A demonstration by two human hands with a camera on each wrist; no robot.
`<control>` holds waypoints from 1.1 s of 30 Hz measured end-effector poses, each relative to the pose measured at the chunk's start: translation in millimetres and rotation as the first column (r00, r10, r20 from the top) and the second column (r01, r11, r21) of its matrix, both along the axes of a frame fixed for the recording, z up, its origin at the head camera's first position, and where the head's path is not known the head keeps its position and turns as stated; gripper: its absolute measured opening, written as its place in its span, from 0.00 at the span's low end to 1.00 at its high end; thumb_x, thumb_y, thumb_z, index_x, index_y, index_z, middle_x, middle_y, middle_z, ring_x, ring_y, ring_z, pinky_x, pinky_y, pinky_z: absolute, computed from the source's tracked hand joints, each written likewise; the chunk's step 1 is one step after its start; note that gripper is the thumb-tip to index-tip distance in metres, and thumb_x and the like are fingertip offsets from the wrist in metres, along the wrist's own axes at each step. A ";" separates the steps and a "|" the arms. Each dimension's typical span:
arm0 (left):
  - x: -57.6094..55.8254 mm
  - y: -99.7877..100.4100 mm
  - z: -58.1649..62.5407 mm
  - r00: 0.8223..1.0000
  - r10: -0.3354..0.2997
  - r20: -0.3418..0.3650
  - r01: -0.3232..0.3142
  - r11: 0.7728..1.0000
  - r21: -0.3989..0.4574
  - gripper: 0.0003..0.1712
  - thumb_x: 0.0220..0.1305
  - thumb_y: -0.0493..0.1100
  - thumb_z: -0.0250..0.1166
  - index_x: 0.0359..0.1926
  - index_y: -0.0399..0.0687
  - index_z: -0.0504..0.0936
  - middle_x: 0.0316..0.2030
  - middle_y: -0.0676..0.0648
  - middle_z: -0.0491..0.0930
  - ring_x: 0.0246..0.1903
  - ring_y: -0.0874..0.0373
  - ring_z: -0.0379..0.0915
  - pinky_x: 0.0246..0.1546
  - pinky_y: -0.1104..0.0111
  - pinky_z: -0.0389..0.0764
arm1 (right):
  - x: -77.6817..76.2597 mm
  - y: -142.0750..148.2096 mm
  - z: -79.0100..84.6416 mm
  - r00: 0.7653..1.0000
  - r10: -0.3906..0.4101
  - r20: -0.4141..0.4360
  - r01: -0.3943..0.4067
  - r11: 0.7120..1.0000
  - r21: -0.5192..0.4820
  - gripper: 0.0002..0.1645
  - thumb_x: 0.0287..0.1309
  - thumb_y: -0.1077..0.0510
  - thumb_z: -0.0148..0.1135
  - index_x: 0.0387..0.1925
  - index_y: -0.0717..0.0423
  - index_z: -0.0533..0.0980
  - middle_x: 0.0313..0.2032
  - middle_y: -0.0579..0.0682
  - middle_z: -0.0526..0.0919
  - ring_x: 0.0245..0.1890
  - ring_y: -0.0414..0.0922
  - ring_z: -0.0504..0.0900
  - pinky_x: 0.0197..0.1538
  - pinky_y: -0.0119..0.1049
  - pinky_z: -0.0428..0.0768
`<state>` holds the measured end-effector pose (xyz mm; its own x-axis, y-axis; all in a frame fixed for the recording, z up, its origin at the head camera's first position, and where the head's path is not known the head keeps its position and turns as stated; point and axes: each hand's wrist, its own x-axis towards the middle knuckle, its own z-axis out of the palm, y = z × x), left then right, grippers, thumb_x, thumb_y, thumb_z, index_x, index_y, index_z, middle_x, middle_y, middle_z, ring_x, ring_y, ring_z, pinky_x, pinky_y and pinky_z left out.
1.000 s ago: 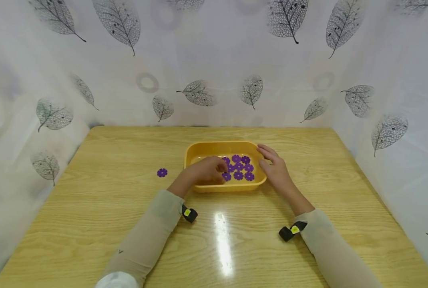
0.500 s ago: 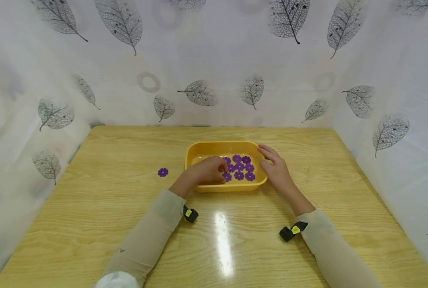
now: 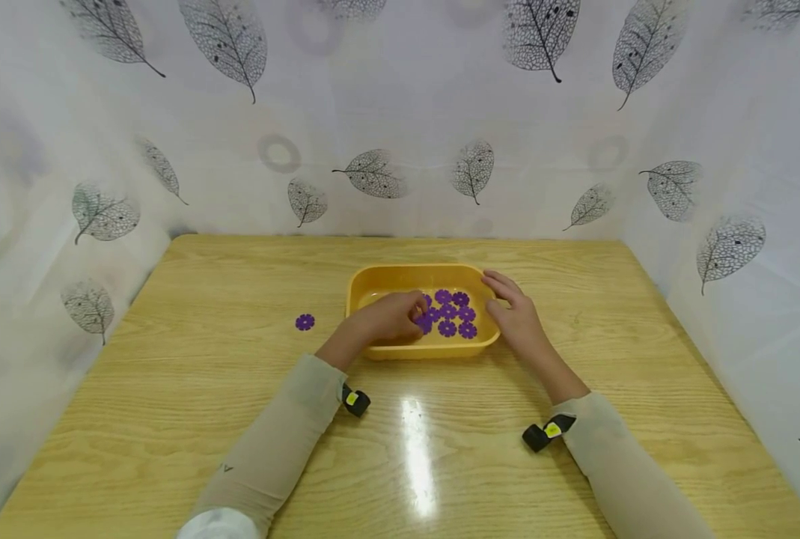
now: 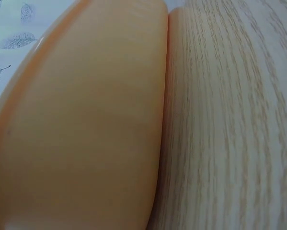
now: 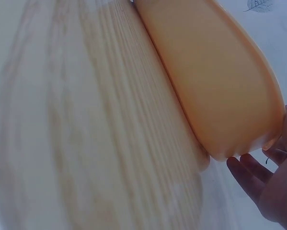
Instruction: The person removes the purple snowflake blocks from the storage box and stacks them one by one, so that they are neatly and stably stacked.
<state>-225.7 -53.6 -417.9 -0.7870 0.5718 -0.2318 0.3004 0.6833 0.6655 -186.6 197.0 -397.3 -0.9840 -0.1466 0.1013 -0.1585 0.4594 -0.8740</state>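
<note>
A yellow plastic tray (image 3: 409, 352) stands mid-table, with several purple notched snowflake discs (image 3: 447, 311) lying in its right half. My left hand (image 3: 389, 318) reaches in over the near left side, and its thumb and fingers pinch one purple disc (image 3: 424, 323); the fingers partly cover it. At the tray's right end, my right hand (image 3: 517, 318) holds the rim. The right wrist view shows fingertips (image 5: 239, 167) against the tray's outer end wall (image 5: 215, 81). In the left wrist view the tray's side wall (image 4: 86, 124) hides the left hand and the discs.
One more purple disc (image 3: 304, 322) lies flat on the wooden table (image 3: 238, 284), left of the tray. A white curtain (image 3: 406, 97) printed with leaves hangs behind and beside the table.
The disc by the left fingertips lay flat before; now it is pinched and slightly raised. The right hand and the tray have stayed put.
</note>
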 end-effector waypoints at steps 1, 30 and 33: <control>0.3 0.1 0.5 1.000 0.000 0.003 0.000 1.000 -0.004 0.21 0.66 0.41 0.68 0.57 0.47 0.74 0.49 0.47 0.80 0.48 0.54 0.76 0.53 0.62 0.80 | -0.1 0.0 -0.1 1.000 0.000 0.003 0.000 1.000 0.000 0.28 0.71 0.64 0.51 0.69 0.69 0.67 0.74 0.58 0.63 0.73 0.59 0.63 0.73 0.55 0.64; -3.1 0.1 0.9 0.998 -0.062 -0.023 0.063 0.998 0.031 0.18 0.66 0.38 0.68 0.56 0.45 0.79 0.46 0.47 0.82 0.46 0.55 0.77 0.52 0.63 0.80 | -22.0 14.5 -38.4 1.000 0.001 -0.022 -0.002 1.000 -0.015 0.28 0.71 0.61 0.52 0.71 0.56 0.69 0.75 0.47 0.64 0.75 0.52 0.61 0.74 0.52 0.63; -3.4 0.8 0.9 0.998 -0.061 0.010 0.060 0.995 0.075 0.17 0.66 0.37 0.68 0.56 0.45 0.80 0.47 0.46 0.82 0.47 0.55 0.78 0.52 0.64 0.80 | -19.2 12.4 -32.8 1.000 -0.001 -0.008 0.001 1.000 -0.009 0.28 0.71 0.62 0.52 0.71 0.59 0.68 0.75 0.49 0.63 0.75 0.53 0.61 0.74 0.52 0.63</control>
